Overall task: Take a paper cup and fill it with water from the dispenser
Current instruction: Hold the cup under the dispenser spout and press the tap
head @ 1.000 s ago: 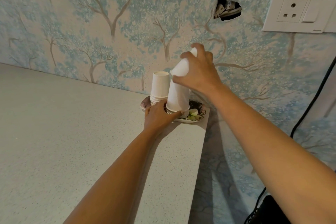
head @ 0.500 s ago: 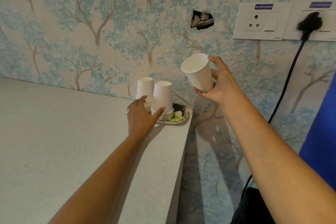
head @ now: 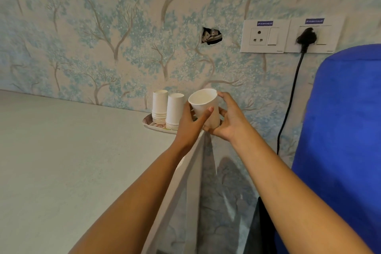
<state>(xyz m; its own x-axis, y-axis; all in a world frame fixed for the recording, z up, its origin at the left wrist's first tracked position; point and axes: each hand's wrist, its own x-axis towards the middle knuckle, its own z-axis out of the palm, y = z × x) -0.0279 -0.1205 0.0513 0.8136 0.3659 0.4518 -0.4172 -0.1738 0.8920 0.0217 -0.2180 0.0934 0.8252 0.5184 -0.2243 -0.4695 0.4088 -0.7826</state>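
A white paper cup (head: 203,102) is held upright in the air, mouth tilted toward me and empty inside. My right hand (head: 228,118) wraps its far side and base. My left hand (head: 190,123) grips its near side, thumb across the front. Just behind my left hand, two upside-down stacks of paper cups (head: 167,109) stand on a patterned plate (head: 148,122) at the counter's far corner. The blue bottle of the water dispenser (head: 342,130) fills the right edge; its taps are out of view.
The pale counter (head: 72,161) spreads left and ends at an edge below my hands. Wall sockets (head: 266,36) sit above, with a black plug and cable (head: 288,105) hanging beside the dispenser. A hole (head: 211,36) shows in the wallpaper.
My left hand left the cup stacks and came up onto the cup held by my right hand. The cup lowered toward the counter corner. The view shifted right, showing more of the blue bottle.
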